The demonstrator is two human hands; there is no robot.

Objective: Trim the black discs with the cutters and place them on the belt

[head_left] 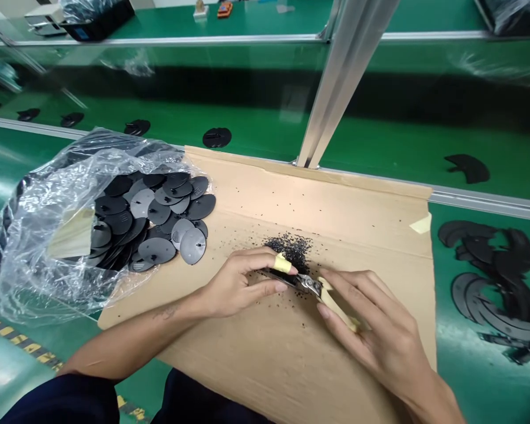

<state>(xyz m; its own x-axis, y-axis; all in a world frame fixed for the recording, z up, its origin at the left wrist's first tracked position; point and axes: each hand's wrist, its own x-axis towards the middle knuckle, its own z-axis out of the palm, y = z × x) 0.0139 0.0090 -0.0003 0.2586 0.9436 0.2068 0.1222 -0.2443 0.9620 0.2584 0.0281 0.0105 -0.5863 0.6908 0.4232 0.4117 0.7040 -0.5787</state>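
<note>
Between finger and thumb, my left hand (pixel 247 277) pinches a thin black plastic disc (pixel 285 278), seen nearly edge-on. Yellow tape wraps one of its fingers. My right hand (pixel 375 318) is closed around a pair of cutting pliers (pixel 310 284) with pale yellow handles. The metal jaws meet the right end of the disc; whether they are closed on it I cannot tell. Beneath and behind the disc lies a heap of tiny black plastic bits (pixel 294 248), scattered over a sheet of brown cardboard (pixel 256 353).
On the left, a clear plastic bag (pixel 30 253) lies open with many black discs (pixel 156 250) spilling from it. Curved black parts (pixel 490 294) are stacked at right. A metal post (pixel 335 88) rises behind the cardboard. More black parts (pixel 217 137) lie on the green surface beyond.
</note>
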